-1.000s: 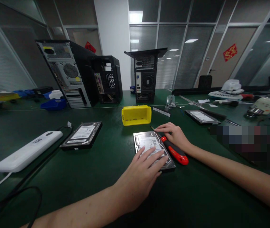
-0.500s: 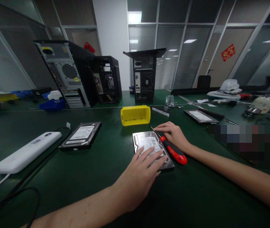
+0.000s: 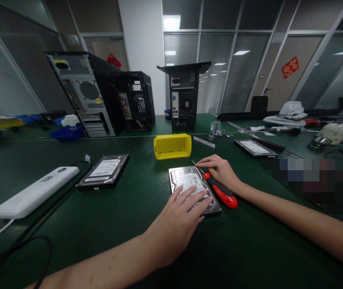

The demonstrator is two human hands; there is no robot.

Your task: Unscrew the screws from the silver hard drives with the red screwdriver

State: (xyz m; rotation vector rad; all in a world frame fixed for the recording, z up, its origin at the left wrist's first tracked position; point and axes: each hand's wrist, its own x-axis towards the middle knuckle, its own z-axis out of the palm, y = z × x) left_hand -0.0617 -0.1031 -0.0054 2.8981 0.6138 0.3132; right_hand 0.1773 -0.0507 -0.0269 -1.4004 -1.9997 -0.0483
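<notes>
A silver hard drive (image 3: 187, 180) lies flat on the green table (image 3: 123, 216) in front of me. My left hand (image 3: 177, 220) rests on its near end, fingers spread flat over the label. A screwdriver with a red and black handle (image 3: 222, 192) lies along the drive's right side, its thin shaft pointing away from me. My right hand (image 3: 221, 170) lies over the screwdriver's front part, fingers curled loosely by the shaft; whether it grips the tool is unclear.
A yellow plastic bin (image 3: 172, 146) stands just beyond the drive. Another hard drive (image 3: 104, 171) and a white power strip (image 3: 34, 192) with cables lie to the left. A third drive (image 3: 255, 148) is at the right. Computer towers (image 3: 84, 92) stand at the back.
</notes>
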